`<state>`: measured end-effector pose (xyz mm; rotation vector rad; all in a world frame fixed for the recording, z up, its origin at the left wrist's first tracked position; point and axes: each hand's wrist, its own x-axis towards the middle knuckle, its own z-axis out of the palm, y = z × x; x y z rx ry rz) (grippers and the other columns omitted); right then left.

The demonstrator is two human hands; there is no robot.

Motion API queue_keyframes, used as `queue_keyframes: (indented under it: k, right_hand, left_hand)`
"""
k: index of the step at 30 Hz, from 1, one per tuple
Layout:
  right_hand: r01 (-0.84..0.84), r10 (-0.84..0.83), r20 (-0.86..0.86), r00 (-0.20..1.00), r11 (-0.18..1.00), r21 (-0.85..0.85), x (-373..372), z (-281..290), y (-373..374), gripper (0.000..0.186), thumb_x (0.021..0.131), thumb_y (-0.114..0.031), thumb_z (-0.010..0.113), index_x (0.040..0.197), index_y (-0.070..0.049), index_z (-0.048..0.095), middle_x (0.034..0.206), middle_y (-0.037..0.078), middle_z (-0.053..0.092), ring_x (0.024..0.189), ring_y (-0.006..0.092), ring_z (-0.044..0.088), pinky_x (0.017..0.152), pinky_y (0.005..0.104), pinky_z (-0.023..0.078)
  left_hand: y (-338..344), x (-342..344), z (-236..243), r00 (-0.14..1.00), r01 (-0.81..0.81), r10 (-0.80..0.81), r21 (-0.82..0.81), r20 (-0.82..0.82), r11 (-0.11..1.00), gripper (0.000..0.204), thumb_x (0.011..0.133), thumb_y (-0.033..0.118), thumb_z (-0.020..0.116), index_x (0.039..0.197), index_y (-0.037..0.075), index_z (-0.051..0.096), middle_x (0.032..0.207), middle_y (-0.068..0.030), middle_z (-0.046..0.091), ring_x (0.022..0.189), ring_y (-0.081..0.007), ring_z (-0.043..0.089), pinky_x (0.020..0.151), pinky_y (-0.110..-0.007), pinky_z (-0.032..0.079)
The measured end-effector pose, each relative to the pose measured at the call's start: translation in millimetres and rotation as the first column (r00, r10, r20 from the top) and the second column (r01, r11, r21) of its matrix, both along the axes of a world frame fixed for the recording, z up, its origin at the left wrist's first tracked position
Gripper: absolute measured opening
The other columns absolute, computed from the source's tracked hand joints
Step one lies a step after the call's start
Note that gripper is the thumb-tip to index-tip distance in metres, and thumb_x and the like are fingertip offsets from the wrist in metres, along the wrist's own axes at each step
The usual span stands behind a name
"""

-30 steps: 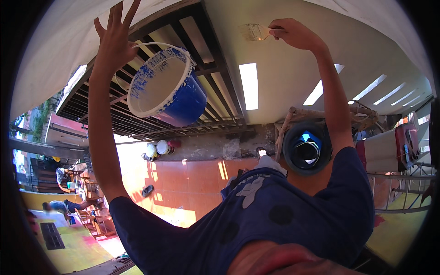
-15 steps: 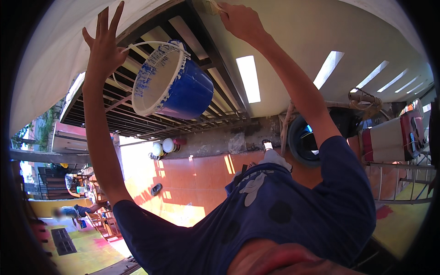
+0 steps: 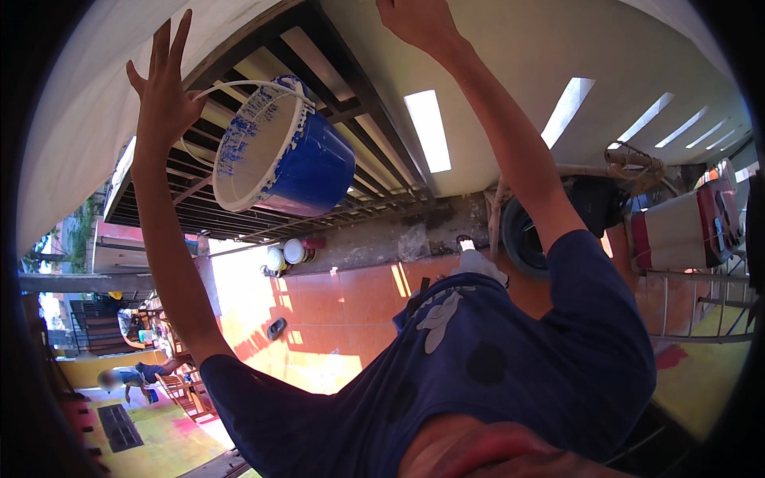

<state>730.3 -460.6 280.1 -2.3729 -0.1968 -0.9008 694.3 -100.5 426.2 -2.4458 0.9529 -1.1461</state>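
Observation:
A blue bucket, its pale inside and rim smeared with blue and white paint, hangs tilted from its thin handle. The handle runs to my left hand, looped at the thumb, while the other fingers stretch up, spread, near a pale wall. My right hand is raised at the top edge, closed. Its fingertips and whatever they hold are cut off by the frame.
Dark metal bars run behind the bucket. Paint pails and a slipper lie on the orange tiled floor. A black tyre stands right, near a metal ladder. Another person is far left by wooden chairs.
The bucket and my left hand have shifted a little left. My right hand has moved up, so the pale thing at its fingers has left the frame.

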Motion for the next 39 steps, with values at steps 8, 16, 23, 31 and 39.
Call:
queue_keyframes:
  k: [8,16,23,31,39]
  right_hand:
    - [-0.111,0.122,-0.207,0.971,0.992,0.066,-27.6,-28.9,31.0,0.033,0.100,-0.024,0.048,0.123,-0.006,0.064,0.093,0.022,0.071,0.088,0.0399,0.070,0.083,0.0507,0.054]
    - [0.024,-0.009,-0.119,0.993,0.992,0.121,-17.7,-2.8,0.4,0.037,0.101,-0.026,0.047,0.127,-0.006,0.063,0.094,0.024,0.071,0.088,0.0443,0.068,0.082,0.0517,0.054]
    - [0.428,-0.413,-0.119,0.903,0.891,0.154,-81.2,-43.0,-109.6,0.036,0.098,-0.021,0.051,0.125,0.000,0.062,0.091,0.027,0.071,0.089,0.0448,0.069,0.081,0.0516,0.055]
    - [0.381,-0.365,-0.177,0.914,0.922,0.068,-46.7,-23.8,-26.0,0.028,0.091,-0.009,0.056,0.113,0.009,0.053,0.095,0.028,0.067,0.083,0.0415,0.072,0.074,0.0461,0.060]
    - [-0.011,0.035,-0.128,0.991,0.984,0.177,-43.1,9.6,56.9,0.026,0.094,-0.016,0.051,0.104,0.005,0.065,0.089,0.028,0.069,0.085,0.0456,0.069,0.080,0.0507,0.057]
  left_hand:
    - [0.2,-4.0,4.9,0.999,0.010,-0.010,-0.010,-0.047,1.000,0.118,0.066,0.002,0.077,0.161,0.039,0.018,0.170,-0.0025,0.015,0.153,-0.0261,0.029,0.119,-0.073,0.003]
    - [-8.8,-6.5,13.3,0.998,0.060,-0.061,-0.043,-0.021,0.997,0.121,0.064,0.004,0.080,0.161,0.040,0.016,0.171,0.0028,0.012,0.155,-0.0244,0.024,0.118,-0.074,0.002]
    - [-12.4,-6.0,15.0,0.996,0.087,-0.090,-0.124,-0.014,0.988,0.118,0.067,0.026,0.085,0.161,0.040,0.015,0.170,0.0024,0.016,0.155,-0.0253,0.021,0.117,-0.076,0.005]
    - [-25.9,-10.3,20.5,0.998,0.065,-0.068,-0.139,-0.018,0.988,0.123,0.068,0.072,0.078,0.163,0.029,0.012,0.169,-0.0046,0.018,0.155,-0.0306,0.019,0.119,-0.072,0.006]
    - [-26.8,-7.8,21.2,0.998,0.036,-0.042,-0.126,-0.047,0.991,0.125,0.068,0.070,0.080,0.163,0.028,0.011,0.170,-0.0040,0.015,0.155,-0.0322,0.017,0.119,-0.071,0.007]
